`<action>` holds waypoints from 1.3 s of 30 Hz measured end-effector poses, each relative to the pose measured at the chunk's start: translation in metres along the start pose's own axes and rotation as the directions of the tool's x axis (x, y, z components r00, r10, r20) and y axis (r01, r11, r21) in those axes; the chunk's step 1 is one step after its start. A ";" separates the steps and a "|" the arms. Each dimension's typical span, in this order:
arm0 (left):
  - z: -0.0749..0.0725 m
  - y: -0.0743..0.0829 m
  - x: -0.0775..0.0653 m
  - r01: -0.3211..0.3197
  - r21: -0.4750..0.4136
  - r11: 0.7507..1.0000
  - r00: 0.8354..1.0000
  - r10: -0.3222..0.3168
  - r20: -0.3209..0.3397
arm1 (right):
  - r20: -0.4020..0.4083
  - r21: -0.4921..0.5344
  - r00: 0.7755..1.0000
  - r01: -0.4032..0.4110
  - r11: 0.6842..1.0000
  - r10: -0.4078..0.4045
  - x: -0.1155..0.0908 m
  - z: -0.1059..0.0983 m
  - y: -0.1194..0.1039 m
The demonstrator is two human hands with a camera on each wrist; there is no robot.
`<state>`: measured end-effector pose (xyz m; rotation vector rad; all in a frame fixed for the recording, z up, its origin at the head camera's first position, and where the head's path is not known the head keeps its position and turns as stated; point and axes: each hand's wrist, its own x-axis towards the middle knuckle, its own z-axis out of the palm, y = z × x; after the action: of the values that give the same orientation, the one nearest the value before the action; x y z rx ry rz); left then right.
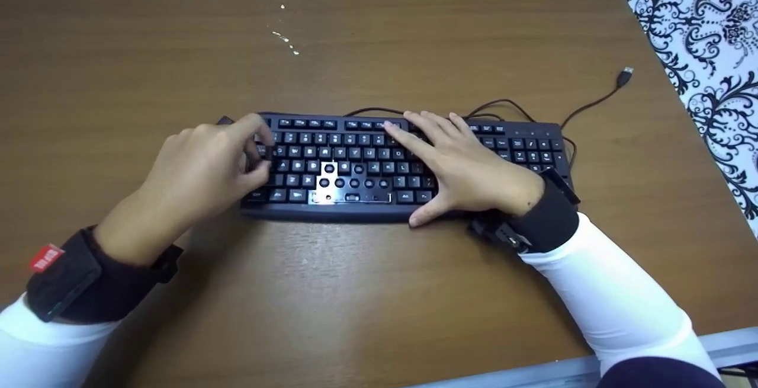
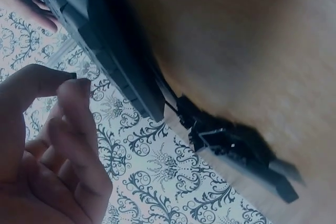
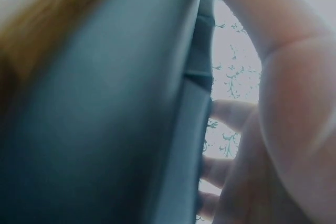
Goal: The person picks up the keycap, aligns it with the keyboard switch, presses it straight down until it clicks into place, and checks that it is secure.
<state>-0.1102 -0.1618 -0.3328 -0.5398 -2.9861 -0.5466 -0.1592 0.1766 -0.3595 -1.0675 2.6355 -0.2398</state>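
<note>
A black keyboard [image 1: 331, 213] lies across the table with white-lettered keys. Around its lower middle several keycaps are off, so bare round posts [image 1: 354, 183] and a shiny plate show. Above the keyboard's left end, my left hand [image 1: 198, 163] pinches a small black keycap [image 2: 73, 76] between thumb and forefinger; most of it is hidden by the fingertips. My right hand [image 1: 468, 166] lies spread over the right part of the keyboard, fingers straight toward the far edge and thumb at the near edge. In the right wrist view, its fingers [image 3: 231, 114] reach over the keyboard's side.
A black cable [image 1: 494, 102] loops behind the keyboard, its USB plug [image 1: 624, 76] lying at the right. Some black object [image 2: 231, 140] lies past the keyboard's left end. Patterned black-and-white cloth [image 1: 710, 38] borders the wooden table [image 1: 331, 281] on the right.
</note>
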 end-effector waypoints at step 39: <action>-0.001 0.014 0.007 -0.036 0.178 0.983 0.998 0.027 0.053 | 0.004 0.010 1.000 -0.003 1.000 0.003 0.000 -0.001 0.000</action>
<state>-0.1122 -0.1475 -0.3266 -0.5922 -3.0273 -0.2619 -0.1589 0.1765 -0.3587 -1.0594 2.6292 -0.2492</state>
